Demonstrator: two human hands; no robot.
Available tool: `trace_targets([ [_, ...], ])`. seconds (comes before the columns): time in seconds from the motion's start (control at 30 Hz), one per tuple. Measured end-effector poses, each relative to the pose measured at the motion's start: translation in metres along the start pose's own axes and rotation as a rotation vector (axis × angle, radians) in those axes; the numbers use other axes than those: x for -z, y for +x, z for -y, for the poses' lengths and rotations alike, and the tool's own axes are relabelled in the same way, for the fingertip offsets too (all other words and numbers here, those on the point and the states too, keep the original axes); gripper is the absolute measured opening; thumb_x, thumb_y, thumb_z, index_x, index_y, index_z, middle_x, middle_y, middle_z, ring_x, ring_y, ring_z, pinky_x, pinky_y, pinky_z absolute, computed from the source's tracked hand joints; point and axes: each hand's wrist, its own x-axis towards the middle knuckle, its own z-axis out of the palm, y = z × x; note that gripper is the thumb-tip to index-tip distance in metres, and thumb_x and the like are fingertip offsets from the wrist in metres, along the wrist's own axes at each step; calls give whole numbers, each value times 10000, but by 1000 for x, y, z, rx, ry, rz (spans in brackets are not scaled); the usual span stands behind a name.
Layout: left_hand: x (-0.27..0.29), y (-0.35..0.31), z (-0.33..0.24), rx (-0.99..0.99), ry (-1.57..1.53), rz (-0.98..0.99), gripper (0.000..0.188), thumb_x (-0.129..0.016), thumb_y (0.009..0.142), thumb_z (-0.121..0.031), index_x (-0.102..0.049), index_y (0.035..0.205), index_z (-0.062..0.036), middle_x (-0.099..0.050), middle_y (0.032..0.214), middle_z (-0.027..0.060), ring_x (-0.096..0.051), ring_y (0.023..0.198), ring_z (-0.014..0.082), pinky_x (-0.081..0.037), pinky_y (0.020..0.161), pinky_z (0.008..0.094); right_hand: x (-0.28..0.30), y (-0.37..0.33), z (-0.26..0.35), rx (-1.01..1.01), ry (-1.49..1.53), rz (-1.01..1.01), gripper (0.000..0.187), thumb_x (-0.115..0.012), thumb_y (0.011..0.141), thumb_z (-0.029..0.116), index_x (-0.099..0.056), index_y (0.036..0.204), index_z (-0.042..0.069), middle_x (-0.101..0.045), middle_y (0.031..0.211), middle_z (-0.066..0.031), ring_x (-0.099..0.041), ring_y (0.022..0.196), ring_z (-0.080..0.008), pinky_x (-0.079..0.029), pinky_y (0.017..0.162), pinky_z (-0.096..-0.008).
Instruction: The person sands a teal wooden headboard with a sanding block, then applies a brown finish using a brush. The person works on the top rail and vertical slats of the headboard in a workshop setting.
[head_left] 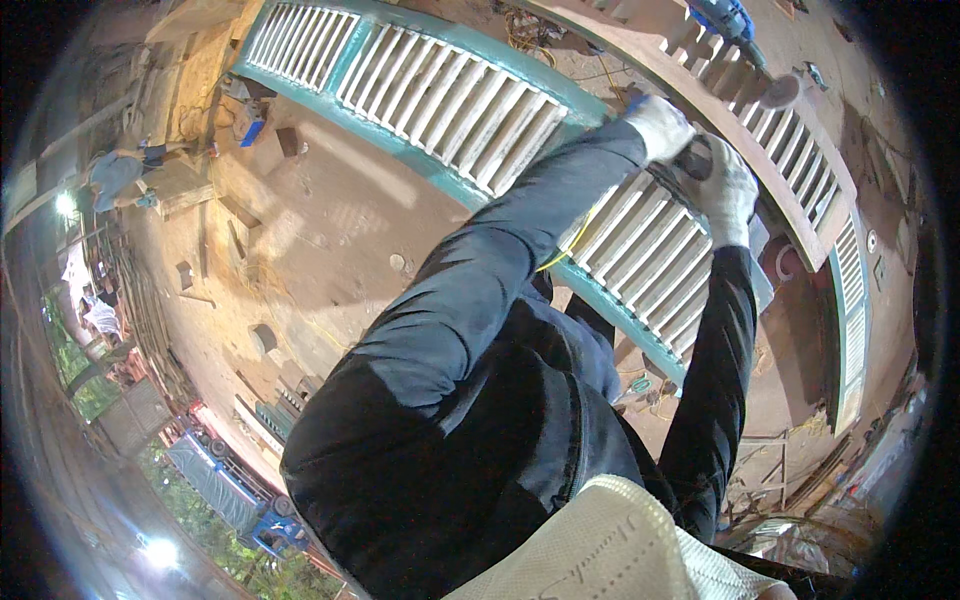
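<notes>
My left hand [661,128], in a white glove, is closed at the far edge of a teal-framed louvred shutter [430,100] with worn white slats. A bit of blue shows beside its fingers, but what it grips is hidden. To its right my right hand [729,192], also gloved in white, curls its fingers around a dark rounded object [695,158] whose kind I cannot make out. This object lies between the two hands, above the slats. Under my left forearm a yellow cord [572,243] crosses the shutter.
Beyond my hands lies a curved louvred panel with a bare wooden frame [760,150]. A blue power tool [725,18] and a brownish disc [781,92] are over it. Another teal shutter [850,320] stands at the right. At the far left a person [118,178] is beside a wooden block [178,190].
</notes>
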Motion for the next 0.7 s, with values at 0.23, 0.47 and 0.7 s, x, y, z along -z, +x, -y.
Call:
trace_targets([
  [0.23,10,-39,96,47,170,-52,305,-489,922,-235,-625,1193,-203,-698,991,130,-682,936,292,-549,788,451,-37,58,59,121,178,-160,530,-782,672,420,-643,1066,95,-678,996,-145,-664,937,-318,-533,804,-444],
  [0.47,35,2,-5,-35,215,141,380,-600,844,-277,-610,1221,-233,-693,1057,125,-665,992,284,-529,850,445,-22,-5,-11,-22,112,-170,634,-755,680,535,-602,1183,181,-662,1122,-100,-633,1053,-284,-495,893,-425],
  [0.7,12,55,-166,-154,86,52,282,-511,895,-224,-686,1116,-203,-699,1082,104,-663,1040,265,-523,877,435,-1,-115,-145,-77,47,-203,676,-771,671,523,-588,1226,182,-651,1172,-73,-626,1080,-260,-490,927,-394],
])
